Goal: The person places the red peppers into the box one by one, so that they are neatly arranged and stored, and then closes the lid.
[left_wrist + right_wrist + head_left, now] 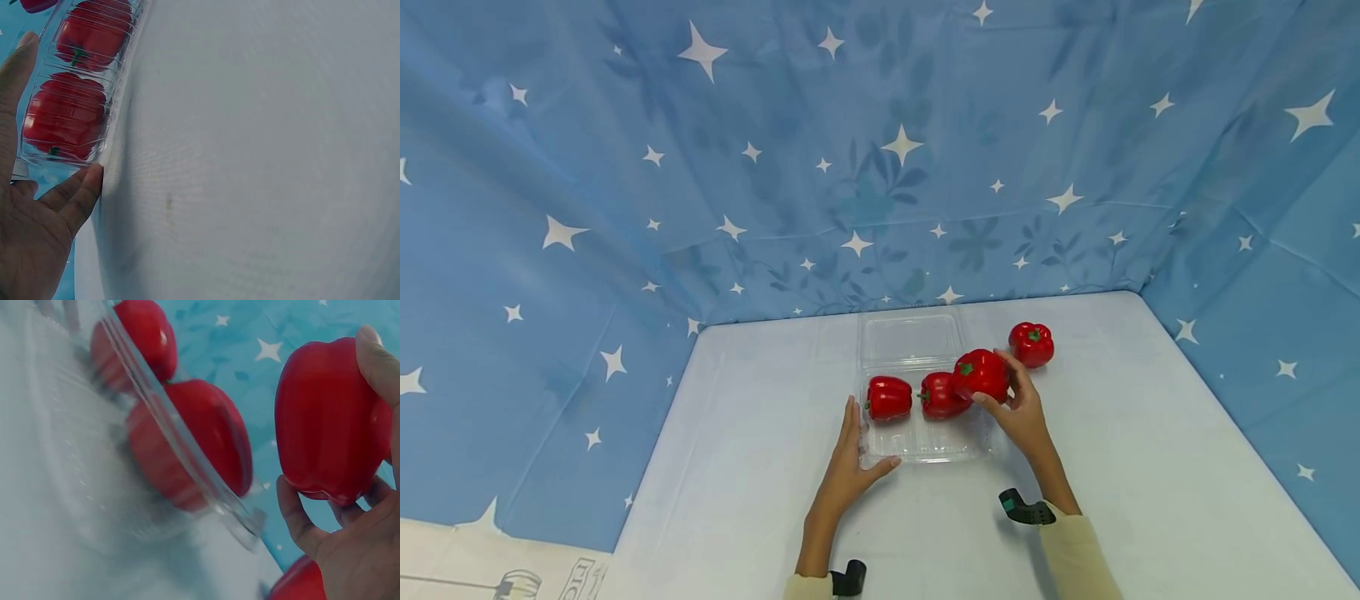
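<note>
Lower centre of the head view: left hand (844, 475) spread, straight fingers laid along the left side of a clear container (925, 448), thumb reaching its near edge; nothing is gripped by it, and the container is probably being steadied.

Right of centre: the held pepper (982, 373) is clasped by the right hand (1026, 417), opened only to the fruit's width, thumb on 1 side and fingers curled on the other, presumably so the smooth body cannot slip. It is held raised at the container's right edge.

Inside, 2 peppers (890, 398) are laid on their sides, stems leftward.

Beyond, upper edge of the table (737, 467): lid (910, 337) laid back flat, leaving the container uncovered. Farther right, 1 loose pepper (1037, 354) is seen outside it.

Backdrop: starred blue cloth (775, 175).
</note>
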A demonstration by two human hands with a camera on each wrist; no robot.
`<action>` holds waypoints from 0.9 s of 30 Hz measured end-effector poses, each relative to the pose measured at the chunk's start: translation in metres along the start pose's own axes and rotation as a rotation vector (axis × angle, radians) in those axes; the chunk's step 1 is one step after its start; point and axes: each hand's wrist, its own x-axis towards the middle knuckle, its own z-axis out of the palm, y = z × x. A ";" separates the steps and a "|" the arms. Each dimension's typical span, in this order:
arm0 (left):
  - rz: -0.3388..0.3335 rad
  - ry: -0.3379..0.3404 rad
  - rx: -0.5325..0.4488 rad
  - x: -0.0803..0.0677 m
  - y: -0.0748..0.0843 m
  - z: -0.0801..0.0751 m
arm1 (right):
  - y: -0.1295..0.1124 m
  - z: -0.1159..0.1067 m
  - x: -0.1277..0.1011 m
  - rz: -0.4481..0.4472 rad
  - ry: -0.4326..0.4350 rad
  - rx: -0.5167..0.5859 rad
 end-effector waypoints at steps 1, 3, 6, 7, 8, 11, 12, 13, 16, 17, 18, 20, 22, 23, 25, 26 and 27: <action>-0.003 -0.001 -0.003 0.000 0.000 0.000 | -0.001 0.002 -0.001 0.007 -0.006 -0.004; 0.000 0.002 -0.004 0.000 0.000 0.000 | -0.002 0.007 -0.004 0.025 -0.011 -0.027; -0.002 0.001 -0.006 -0.001 0.000 0.000 | -0.001 0.015 -0.008 0.037 -0.020 -0.079; -0.001 0.002 -0.006 -0.001 0.001 0.000 | 0.002 0.017 -0.009 0.038 -0.024 -0.095; 0.002 0.002 -0.004 0.000 0.001 0.000 | 0.005 0.020 -0.010 0.036 -0.028 -0.111; 0.008 0.004 -0.004 0.000 0.001 0.000 | 0.017 0.027 -0.012 0.004 -0.048 -0.159; 0.008 0.006 -0.003 0.000 0.001 -0.001 | 0.021 0.030 -0.013 -0.007 -0.055 -0.173; 0.014 0.009 0.000 0.000 0.001 -0.001 | 0.022 0.032 -0.014 -0.024 -0.065 -0.193; 0.026 0.011 -0.008 -0.001 0.001 -0.002 | 0.023 0.040 -0.019 -0.078 -0.095 -0.238; 0.032 0.013 -0.016 -0.001 0.001 -0.002 | 0.023 0.043 -0.020 -0.093 -0.108 -0.246; 0.037 0.012 -0.021 -0.002 0.001 -0.002 | 0.023 0.046 -0.022 -0.113 -0.124 -0.249; 0.050 0.005 -0.035 -0.002 0.001 -0.002 | 0.022 0.051 -0.024 -0.150 -0.150 -0.260; 0.061 0.000 -0.039 -0.002 -0.001 -0.002 | 0.022 0.056 -0.026 -0.179 -0.176 -0.265; 0.060 -0.002 -0.035 -0.002 -0.001 -0.002 | 0.022 0.059 -0.026 -0.190 -0.187 -0.272; 0.067 -0.004 -0.023 -0.001 -0.002 -0.002 | 0.021 0.063 -0.028 -0.208 -0.202 -0.283; 0.066 -0.003 -0.018 -0.001 -0.002 -0.002 | 0.022 0.065 -0.028 -0.213 -0.208 -0.292; 0.065 -0.004 -0.015 0.000 -0.002 -0.002 | 0.022 0.067 -0.029 -0.221 -0.212 -0.298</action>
